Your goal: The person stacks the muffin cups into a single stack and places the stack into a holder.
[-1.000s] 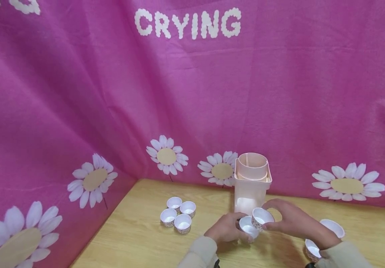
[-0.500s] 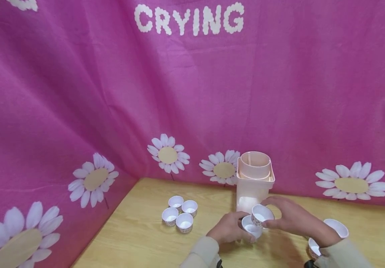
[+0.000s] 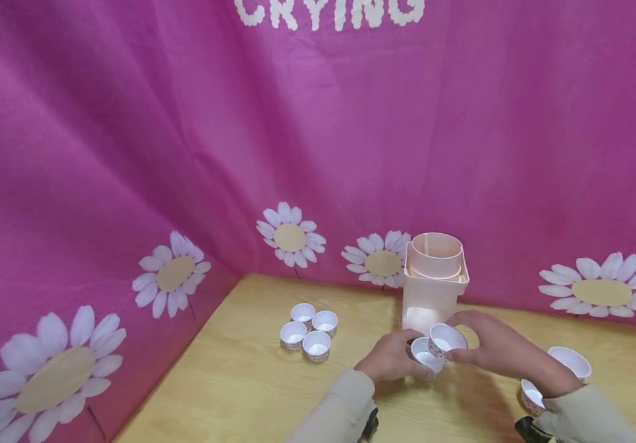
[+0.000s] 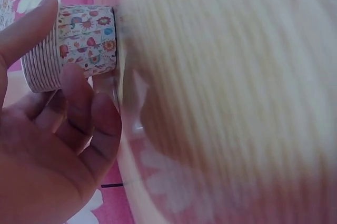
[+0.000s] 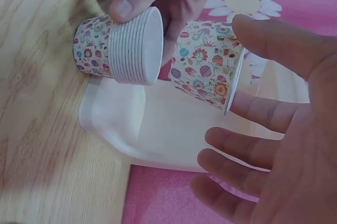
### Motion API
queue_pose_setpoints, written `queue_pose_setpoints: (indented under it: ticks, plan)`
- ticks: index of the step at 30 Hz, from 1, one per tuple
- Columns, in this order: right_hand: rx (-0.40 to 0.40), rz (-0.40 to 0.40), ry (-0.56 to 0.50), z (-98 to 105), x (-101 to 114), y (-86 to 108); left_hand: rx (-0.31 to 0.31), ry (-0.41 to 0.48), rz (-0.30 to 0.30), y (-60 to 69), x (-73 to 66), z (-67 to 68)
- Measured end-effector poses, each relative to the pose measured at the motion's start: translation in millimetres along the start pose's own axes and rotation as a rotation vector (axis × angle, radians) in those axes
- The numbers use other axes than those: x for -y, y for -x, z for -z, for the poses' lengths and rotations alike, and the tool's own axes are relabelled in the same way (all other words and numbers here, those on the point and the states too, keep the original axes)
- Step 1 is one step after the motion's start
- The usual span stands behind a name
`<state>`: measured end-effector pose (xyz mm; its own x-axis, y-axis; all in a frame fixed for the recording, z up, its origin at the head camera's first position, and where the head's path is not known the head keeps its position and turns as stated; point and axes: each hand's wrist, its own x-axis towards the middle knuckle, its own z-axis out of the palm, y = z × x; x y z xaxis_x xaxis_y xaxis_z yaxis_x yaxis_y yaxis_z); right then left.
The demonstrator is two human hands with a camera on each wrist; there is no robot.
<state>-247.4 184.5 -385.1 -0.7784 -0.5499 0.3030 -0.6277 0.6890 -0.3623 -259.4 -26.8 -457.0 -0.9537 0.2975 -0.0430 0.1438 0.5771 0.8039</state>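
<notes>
In the head view my left hand point(image 3: 390, 358) holds a nested stack of paper baking cups point(image 3: 426, 357). The left wrist view shows the stack's flowered side point(image 4: 87, 40), with its many rims packed together between thumb and fingers. My right hand point(image 3: 497, 344) pinches a single paper baking cup point(image 3: 448, 338) by its rim, thumb on one side and index finger on the other. That cup hangs apart from the stack in the right wrist view, its flowered wall point(image 5: 205, 63) facing the stacked rims point(image 5: 137, 50). Its mouth faces upward in the head view.
A pale pink container point(image 3: 431, 301) with a round inner part stands behind my hands. Several white-lined cups point(image 3: 317, 346) sit grouped at left. More cups point(image 3: 569, 362) stand at right, partly behind my right forearm. A pink daisy-print cloth point(image 3: 296, 123) borders the wooden table point(image 3: 229, 381).
The head view has tilted down and shifted left, so everything sits higher and further right in it. Both hands keep the same grips, stack and single cup still close together.
</notes>
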Motion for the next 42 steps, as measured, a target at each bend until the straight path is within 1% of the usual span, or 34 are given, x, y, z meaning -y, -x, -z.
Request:
queue_pose_setpoints:
  ticks: [2,4,11,12,15,19,27,31,35,40,42]
  plan:
    - [-0.006,0.006,0.008,5.5,0.5,-3.3,-0.005,-0.015,-0.024,-4.3,-3.6,2.2]
    - [-0.011,0.010,0.010,9.6,2.1,-6.1,-0.002,-0.008,-0.028,-6.8,-4.6,3.1]
    - [0.002,-0.003,-0.027,13.5,7.9,-7.5,0.007,0.033,0.011,-5.1,0.6,-0.3]
    - [0.000,0.004,-0.029,13.5,8.1,-8.3,0.005,0.036,0.008,-5.1,0.5,0.4]
    - [-0.007,0.024,-0.025,9.7,7.7,-8.2,0.002,0.042,-0.004,-2.4,2.8,-1.6]
    - [-0.015,0.062,-0.015,5.3,6.6,-10.7,-0.006,0.042,-0.030,-1.8,3.7,-0.5]
    - [0.030,0.046,-0.019,-5.6,5.3,-9.7,0.000,0.038,-0.029,-2.7,3.4,-0.9]
    - [0.055,0.052,-0.022,-13.3,4.1,-10.7,0.005,0.093,-0.017,-1.2,5.8,-2.9]
    - [0.061,0.037,-0.020,-14.8,3.8,-13.3,0.017,0.134,-0.001,-0.7,4.4,-2.3]
    - [0.051,0.030,-0.018,-14.6,5.1,-16.7,0.019,0.110,-0.004,-0.9,1.5,0.5]
    - [0.055,0.024,-0.008,-14.7,5.6,-15.7,0.031,0.111,0.001,-0.6,1.0,-0.3]
